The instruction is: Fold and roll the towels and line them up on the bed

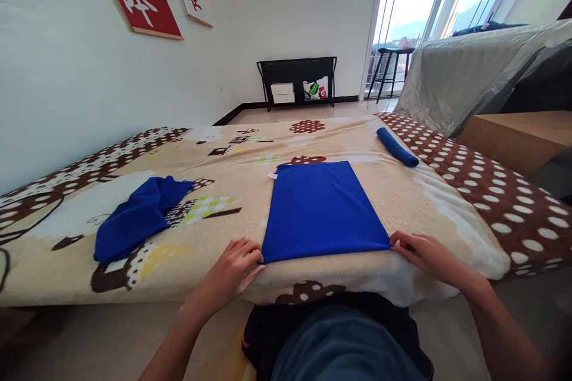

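Observation:
A blue cloth (324, 211) lies flat and nearly square on the patterned blanket, with a small white tag at its far left corner. My left hand (239, 262) pinches the near left corner of this cloth. At the near right corner, the fingertips of my right hand (420, 253) are closed on the edge. Off to the left, a second blue cloth (140, 217) sits crumpled in a loose heap. A rolled blue cloth (397, 147) rests at the far right, apart from both hands.
The blanket (232, 184) covers a bed and has a brown dotted border. A dark cable (33, 220) lies at the left edge. A cardboard box (513, 134) and a plastic-covered piece of furniture (469, 71) stand to the right. A black rack (297, 80) is by the far wall.

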Demonstrator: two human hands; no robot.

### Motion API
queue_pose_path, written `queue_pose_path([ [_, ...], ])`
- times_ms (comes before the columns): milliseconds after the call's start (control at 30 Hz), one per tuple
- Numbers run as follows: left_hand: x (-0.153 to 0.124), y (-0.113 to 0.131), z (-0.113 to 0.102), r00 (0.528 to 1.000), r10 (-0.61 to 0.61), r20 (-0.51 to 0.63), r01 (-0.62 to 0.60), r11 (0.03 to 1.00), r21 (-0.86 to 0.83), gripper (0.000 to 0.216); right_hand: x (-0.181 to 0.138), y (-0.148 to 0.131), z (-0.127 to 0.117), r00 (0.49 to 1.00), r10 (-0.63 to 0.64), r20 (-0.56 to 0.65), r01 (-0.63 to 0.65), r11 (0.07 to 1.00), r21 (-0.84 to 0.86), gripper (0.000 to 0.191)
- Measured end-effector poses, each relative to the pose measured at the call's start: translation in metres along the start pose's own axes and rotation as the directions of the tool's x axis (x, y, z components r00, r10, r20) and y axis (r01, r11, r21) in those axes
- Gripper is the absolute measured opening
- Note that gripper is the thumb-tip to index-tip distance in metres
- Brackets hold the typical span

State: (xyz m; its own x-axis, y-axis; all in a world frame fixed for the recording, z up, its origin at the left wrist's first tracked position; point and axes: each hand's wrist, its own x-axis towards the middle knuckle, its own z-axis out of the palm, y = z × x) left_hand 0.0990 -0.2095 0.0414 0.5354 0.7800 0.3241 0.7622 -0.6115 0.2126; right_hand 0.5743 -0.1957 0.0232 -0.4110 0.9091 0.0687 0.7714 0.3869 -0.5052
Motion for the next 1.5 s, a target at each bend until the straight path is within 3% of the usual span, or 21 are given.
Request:
queue_pose_path([
  [67, 0.014, 0.009, -0.002, 0.999, 0.015, -0.042, -0.018, 0.996, -0.085, 0.002, 0.01, -0.015, -0.003, 0.997, -0.003, -0.08, 0.004, 1.0, 0.009, 0.03],
  [133, 0.041, 0.02, 0.003, 0.992, -0.023, -0.126, -0.001, 0.982, -0.189, 0.003, 0.031, -0.038, 0.001, 0.969, -0.027, -0.247, 0.035, 0.999, 0.03, 0.029],
  [233, 0.093, 0.041, 0.029, 0.97, -0.156, -0.189, 0.111, 0.967, -0.228, 0.025, 0.076, -0.08, 0.029, 0.891, -0.125, -0.436, 0.118, 0.992, -0.044, 0.027],
  [367, 0.134, 0.066, 0.079, 0.979, -0.198, -0.038, 0.196, 0.979, -0.059, 0.057, 0.121, -0.115, 0.088, 0.914, -0.147, -0.378, 0.059, 0.97, -0.235, 0.047],
  [500, 0.119, 0.074, 0.1, 0.97, -0.244, 0.01, 0.24, 0.961, 0.136, 0.054, 0.118, -0.109, 0.116, 0.947, -0.126, -0.297, 0.034, 0.954, -0.298, 0.051],
  [733, 0.041, 0.04, 0.081, 0.954, -0.277, -0.116, 0.3, 0.896, 0.327, 0.056, 0.051, -0.04, 0.098, 0.901, -0.087, -0.424, -0.105, 0.906, -0.409, 0.055],
  [900, 0.006, 0.019, 0.062, 0.967, -0.253, -0.044, 0.252, 0.908, 0.334, 0.052, 0.019, -0.011, 0.09, 0.902, -0.086, -0.422, -0.13, 0.88, -0.457, 0.057],
  [1000, 0.031, 0.009, 0.045, 0.971, -0.238, 0.032, 0.22, 0.937, 0.272, 0.048, 0.041, -0.022, 0.068, 0.925, -0.082, -0.372, -0.102, 0.887, -0.45, 0.056],
  [1100, 0.097, -0.001, 0.04, 0.972, -0.21, 0.104, 0.189, 0.965, 0.183, 0.052, 0.105, -0.05, 0.043, 0.963, -0.126, -0.24, 0.019, 0.915, -0.402, 0.056],
  [1167, 0.151, -0.006, 0.048, 0.96, -0.215, 0.176, 0.183, 0.966, 0.183, 0.057, 0.161, -0.07, 0.037, 0.985, -0.125, -0.116, 0.08, 0.939, -0.335, 0.054],
  [1267, 0.211, -0.017, 0.073, 0.949, -0.263, 0.175, 0.221, 0.949, 0.226, 0.059, 0.232, -0.081, 0.047, 0.992, -0.095, -0.081, 0.065, 0.949, -0.308, 0.056],
  [1367, 0.224, -0.042, 0.09, 0.936, -0.307, 0.172, 0.263, 0.935, 0.238, 0.058, 0.258, -0.058, 0.06, 0.998, -0.035, -0.047, 0.019, 0.955, -0.296, 0.059],
  [1500, 0.193, -0.086, 0.085, 0.893, -0.418, 0.164, 0.369, 0.892, 0.262, 0.061, 0.237, -0.002, 0.052, 0.991, 0.102, -0.083, -0.124, 0.94, -0.317, 0.068],
])
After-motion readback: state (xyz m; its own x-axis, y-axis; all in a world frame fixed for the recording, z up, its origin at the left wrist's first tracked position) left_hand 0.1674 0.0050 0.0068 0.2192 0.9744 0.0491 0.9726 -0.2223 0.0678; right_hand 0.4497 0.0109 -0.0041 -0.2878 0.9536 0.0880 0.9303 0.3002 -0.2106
